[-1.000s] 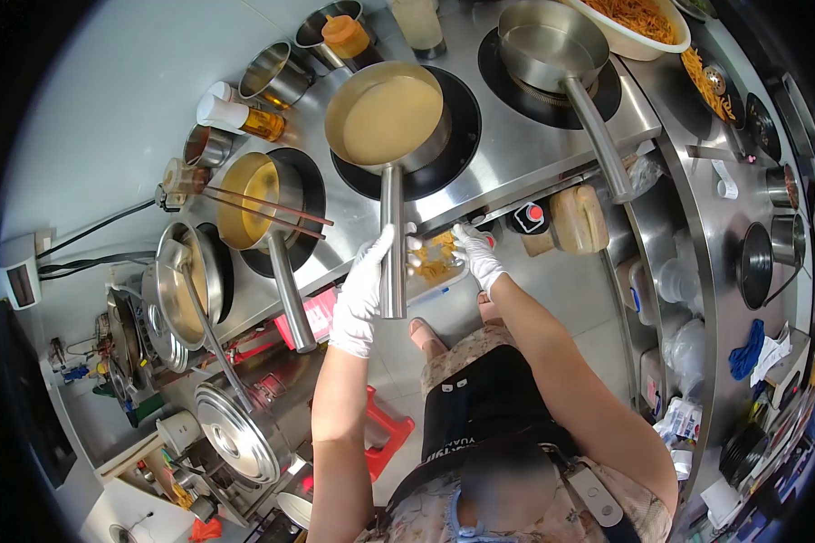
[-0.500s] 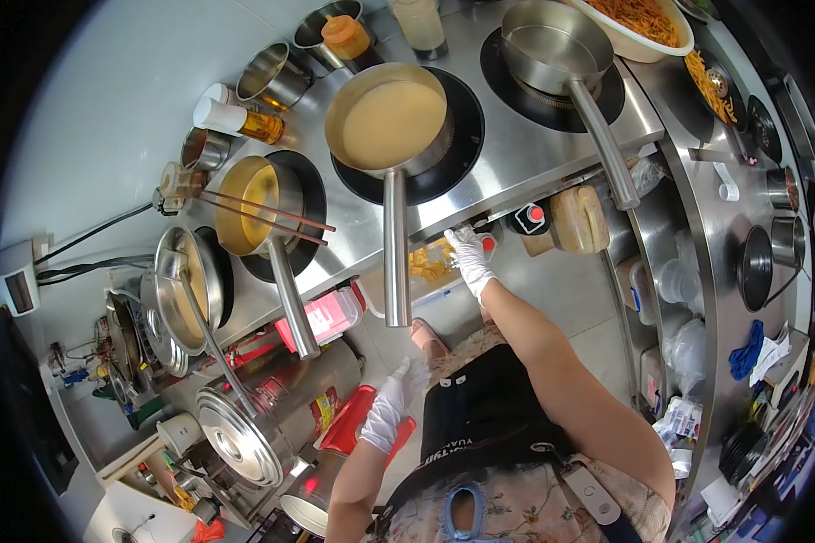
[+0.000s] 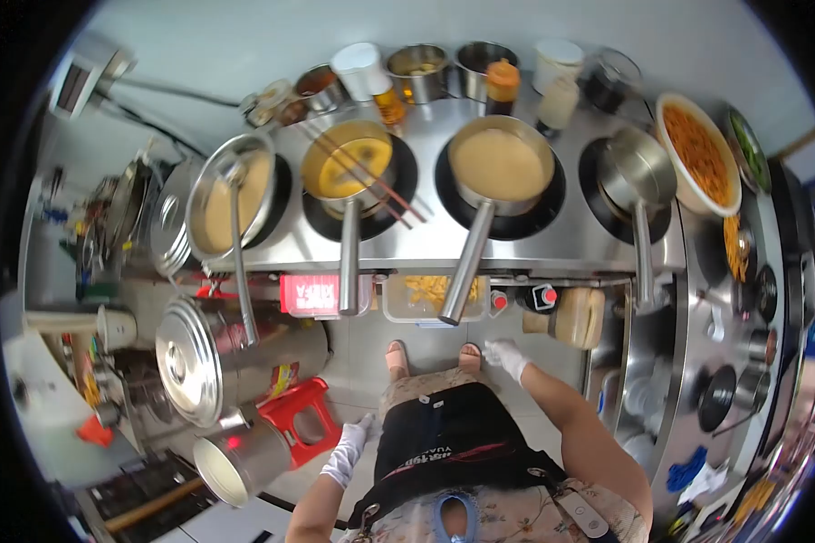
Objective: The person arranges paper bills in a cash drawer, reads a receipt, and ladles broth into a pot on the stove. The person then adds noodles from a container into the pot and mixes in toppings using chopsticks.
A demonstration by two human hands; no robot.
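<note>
My left hand [image 3: 344,454], in a white glove, hangs beside the black apron, near a red plastic stool [image 3: 315,409]. Its fingers look loosely apart and nothing shows in them. My right hand [image 3: 507,358], also gloved, hovers over the floor right of my feet. It is apart from the clear bin of yellow food pieces [image 3: 430,297] below the counter. Its fingers are blurred, so I cannot see whether they hold anything. Nearby stand red-capped bottles [image 3: 543,297] and a tan-filled container [image 3: 580,319].
On the steel counter [image 3: 407,252] stand a pan of yellow liquid with chopsticks [image 3: 344,172], a pan of beige liquid [image 3: 500,167], an empty saucepan [image 3: 638,170] and a wide pan with a ladle [image 3: 231,204]. Handles jut past the edge. A large lidded pot [image 3: 190,362] stands left.
My right hand has drawn back from the bin of yellow food toward my body. My left hand stays low beside the apron. The camera view has turned and now faces the counter squarely.
</note>
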